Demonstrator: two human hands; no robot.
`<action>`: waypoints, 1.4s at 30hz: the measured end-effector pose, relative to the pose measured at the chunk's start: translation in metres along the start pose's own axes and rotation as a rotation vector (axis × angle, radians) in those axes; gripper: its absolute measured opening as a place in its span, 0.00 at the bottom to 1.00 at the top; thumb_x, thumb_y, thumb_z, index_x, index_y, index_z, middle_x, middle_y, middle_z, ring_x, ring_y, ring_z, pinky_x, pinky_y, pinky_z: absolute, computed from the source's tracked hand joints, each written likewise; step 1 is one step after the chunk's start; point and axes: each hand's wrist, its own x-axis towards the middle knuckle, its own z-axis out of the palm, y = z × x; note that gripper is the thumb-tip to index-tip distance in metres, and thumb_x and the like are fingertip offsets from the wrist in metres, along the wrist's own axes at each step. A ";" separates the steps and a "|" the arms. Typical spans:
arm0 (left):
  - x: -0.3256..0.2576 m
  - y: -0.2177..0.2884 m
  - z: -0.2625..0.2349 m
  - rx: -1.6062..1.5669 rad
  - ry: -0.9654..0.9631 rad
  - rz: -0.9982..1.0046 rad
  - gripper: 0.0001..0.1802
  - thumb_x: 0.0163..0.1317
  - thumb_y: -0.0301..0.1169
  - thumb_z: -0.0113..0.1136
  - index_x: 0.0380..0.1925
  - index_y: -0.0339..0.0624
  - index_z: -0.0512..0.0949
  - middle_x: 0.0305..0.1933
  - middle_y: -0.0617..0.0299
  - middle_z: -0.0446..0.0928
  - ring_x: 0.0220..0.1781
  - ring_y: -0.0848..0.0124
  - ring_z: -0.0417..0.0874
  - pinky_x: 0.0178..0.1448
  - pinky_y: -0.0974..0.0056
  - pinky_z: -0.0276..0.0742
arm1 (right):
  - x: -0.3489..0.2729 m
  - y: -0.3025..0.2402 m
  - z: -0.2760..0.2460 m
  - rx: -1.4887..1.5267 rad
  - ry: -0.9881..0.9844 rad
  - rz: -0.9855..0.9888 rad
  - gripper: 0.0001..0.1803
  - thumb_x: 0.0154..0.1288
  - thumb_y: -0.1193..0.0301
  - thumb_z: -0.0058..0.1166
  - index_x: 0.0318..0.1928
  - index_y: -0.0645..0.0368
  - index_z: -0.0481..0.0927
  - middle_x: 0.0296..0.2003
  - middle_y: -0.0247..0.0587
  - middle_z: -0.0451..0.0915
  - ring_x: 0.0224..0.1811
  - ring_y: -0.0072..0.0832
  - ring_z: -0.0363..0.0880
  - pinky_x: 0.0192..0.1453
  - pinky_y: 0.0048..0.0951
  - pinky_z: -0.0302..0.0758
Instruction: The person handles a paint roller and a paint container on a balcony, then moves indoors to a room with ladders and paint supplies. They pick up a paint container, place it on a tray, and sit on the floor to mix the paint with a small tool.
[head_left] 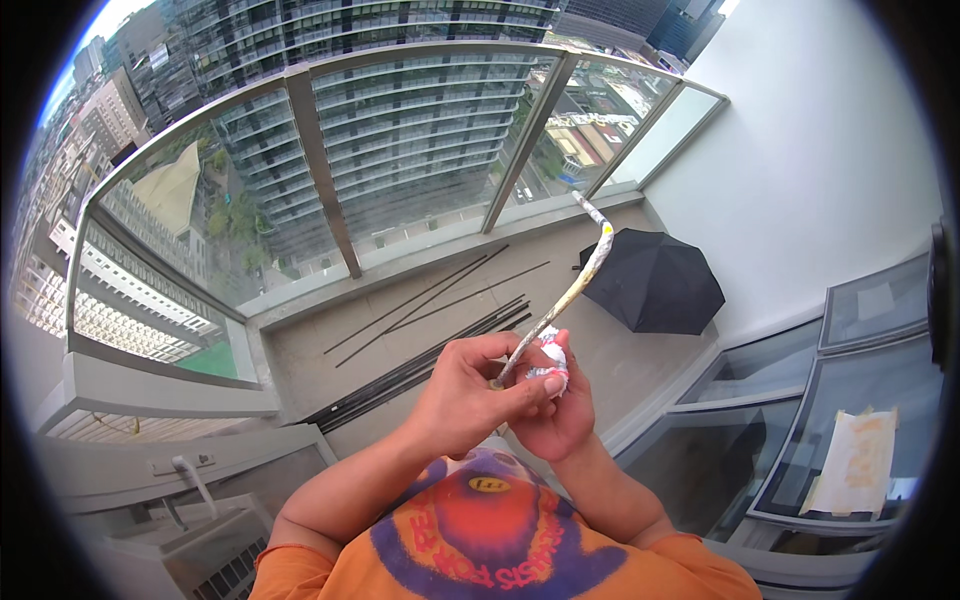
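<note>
I am pinching a long rolled-paper stick (pixel 570 292) with my left hand (pixel 470 390), thumb and fingers closed around its lower end. My right hand (pixel 555 410) is cupping a crumpled paper wad (pixel 550 362) against that end. The stick is slanting up past the black umbrella (pixel 655 280), which is lying open beyond my hands, right of the thin dark rods (pixel 430 330).

Rods (pixel 430 335) lie on the balcony floor (pixel 600 350) before the railing (pixel 330 180), umbrella (pixel 655 280) to their right.
</note>
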 end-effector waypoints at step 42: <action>-0.009 -0.004 -0.019 -0.226 0.105 -0.075 0.24 0.82 0.47 0.50 0.35 0.38 0.80 0.23 0.68 0.70 0.17 0.82 0.64 0.21 0.73 0.63 | -0.033 0.003 0.034 0.098 -0.279 0.021 0.25 0.79 0.42 0.47 0.52 0.52 0.73 0.34 0.39 0.79 0.25 0.26 0.76 0.33 0.30 0.76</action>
